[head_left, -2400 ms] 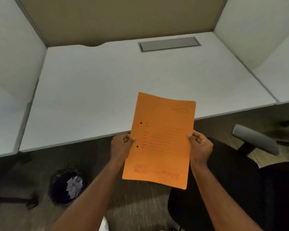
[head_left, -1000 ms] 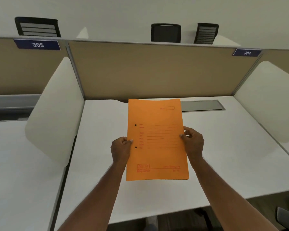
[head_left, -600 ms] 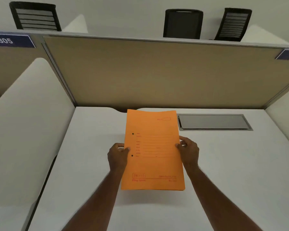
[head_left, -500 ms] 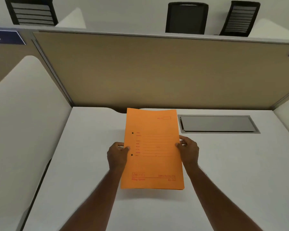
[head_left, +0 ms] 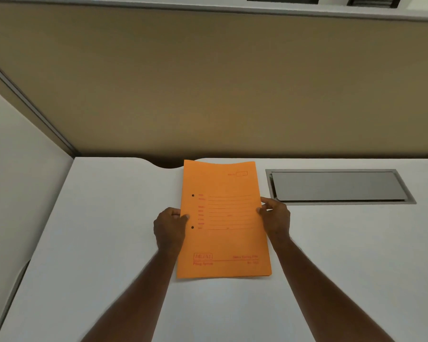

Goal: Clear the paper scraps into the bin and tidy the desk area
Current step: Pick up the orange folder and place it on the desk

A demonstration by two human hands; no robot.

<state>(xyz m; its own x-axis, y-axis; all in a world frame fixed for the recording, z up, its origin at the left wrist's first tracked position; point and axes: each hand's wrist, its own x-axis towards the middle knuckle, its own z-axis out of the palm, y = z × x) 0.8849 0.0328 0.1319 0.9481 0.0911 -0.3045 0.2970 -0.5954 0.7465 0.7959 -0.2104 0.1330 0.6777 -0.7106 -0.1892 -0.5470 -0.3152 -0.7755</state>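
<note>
Your left hand (head_left: 169, 227) has a tight grip on the left edge of the orange folder (head_left: 224, 218), thumb on top by the two punched holes. Your right hand (head_left: 276, 219) pinches the right edge the same way, with its fingers (head_left: 267, 201) curled on the front. The folder is over the middle of the white desk (head_left: 97, 230), near the tan wall (head_left: 208, 82) at the back. You cannot tell if it lies flat on the desk. A gray lid (head_left: 339, 186) sits in the desk just to its right. The red print is blurry; a boxed word at the bottom left is too fuzzy to read.
</note>
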